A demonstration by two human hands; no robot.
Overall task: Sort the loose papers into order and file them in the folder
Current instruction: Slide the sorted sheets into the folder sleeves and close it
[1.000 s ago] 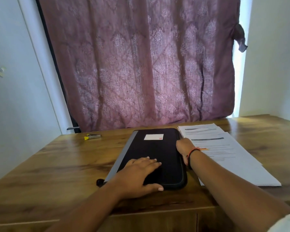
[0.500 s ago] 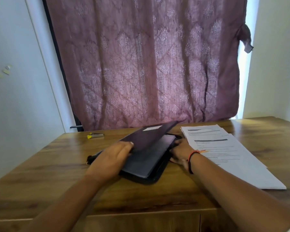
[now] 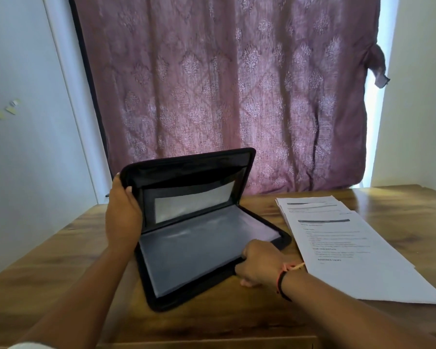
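Note:
A black zip folder (image 3: pixel 199 248) lies open on the wooden table (image 3: pixel 61 248), its lid standing nearly upright and grey plastic sleeves showing inside. My left hand (image 3: pixel 122 212) grips the lid's left edge, thumb on the inner side. My right hand (image 3: pixel 259 263) holds the lower half's right edge, fingers curled over the rim. A stack of printed white papers (image 3: pixel 350 248) lies fanned out on the table just right of the folder.
A mauve patterned curtain (image 3: pixel 224 91) hangs behind the table. White walls close in on the left and right. The table's front edge (image 3: pixel 212 340) runs below the folder.
The folder went from shut and flat to wide open. My left hand lifted the lid upright while my right hand stayed at the base's right edge. The camera view came closer.

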